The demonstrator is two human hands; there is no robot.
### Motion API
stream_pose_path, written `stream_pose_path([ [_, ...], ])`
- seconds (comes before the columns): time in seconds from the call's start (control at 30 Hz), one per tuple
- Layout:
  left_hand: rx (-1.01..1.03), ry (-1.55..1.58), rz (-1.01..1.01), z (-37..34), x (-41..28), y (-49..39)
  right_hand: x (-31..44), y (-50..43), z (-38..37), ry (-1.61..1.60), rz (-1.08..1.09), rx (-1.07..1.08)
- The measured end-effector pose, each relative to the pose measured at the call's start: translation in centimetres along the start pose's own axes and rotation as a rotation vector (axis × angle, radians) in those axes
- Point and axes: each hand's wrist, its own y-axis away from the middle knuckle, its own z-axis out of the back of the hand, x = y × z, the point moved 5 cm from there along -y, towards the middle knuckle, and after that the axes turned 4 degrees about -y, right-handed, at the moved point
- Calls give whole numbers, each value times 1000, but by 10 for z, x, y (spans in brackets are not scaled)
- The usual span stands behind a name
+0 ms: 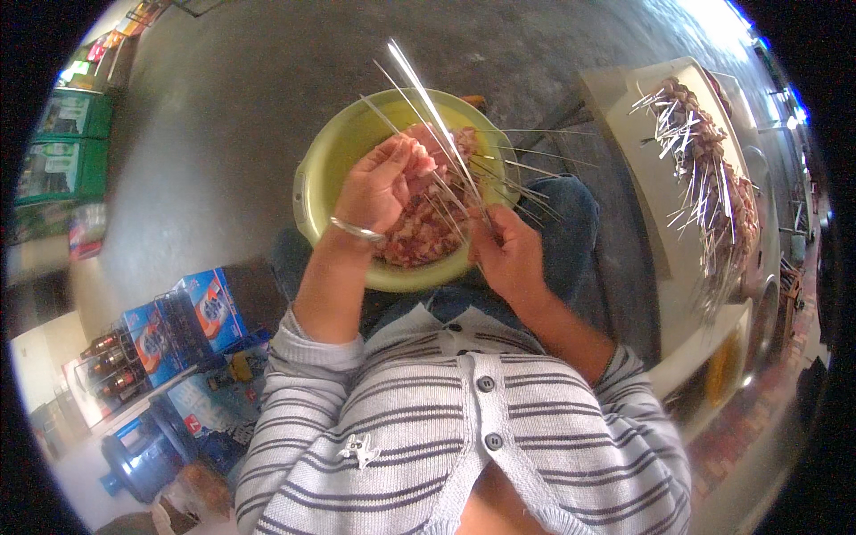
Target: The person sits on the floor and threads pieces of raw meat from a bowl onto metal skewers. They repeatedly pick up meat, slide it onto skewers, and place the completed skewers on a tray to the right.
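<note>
A yellow-green plastic basin [321, 167] rests on my lap with cut pieces of raw meat [421, 234] inside. Over it, my left hand [376, 187] pinches a pale pink piece of meat [420, 162] between thumb and fingers. My right hand [505, 247] grips several thin metal skewers [428, 100], which point up and away across the basin; whether a tip has entered the pinched piece, I cannot tell. More loose skewers [528, 164] lie over the basin's right rim, their inner ends among the meat.
On my right, a pale table [642, 154] carries a heap of skewered meat [702, 154]. Blue printed boxes [214, 307], a crate of brown bottles [110, 361] and a blue water jug [144, 455] stand at my left. Green crates [67, 144] are farther off over the concrete floor [214, 134].
</note>
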Motion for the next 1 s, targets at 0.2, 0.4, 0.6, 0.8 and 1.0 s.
stream_pose_path([
  [0.2, 49, -1346, 196, 62, 22, -3, -9, -4, 9, -194, -49, -57],
  [0.4, -76, -1959, 254, 77, 91, -20, -14, -2, 11, -193, -63, -46],
  [0.6, 215, -1940, 435, 67, 81, -16, -17, 1, 15, -133, -105, -33],
  [0.8, 65, -784, 365, 71, 30, 6, -20, 8, 19, -120, -99, 25],
  [1.0, 35, -5, 305, 58, 9, 21, -22, 11, 16, -136, -94, 67],
])
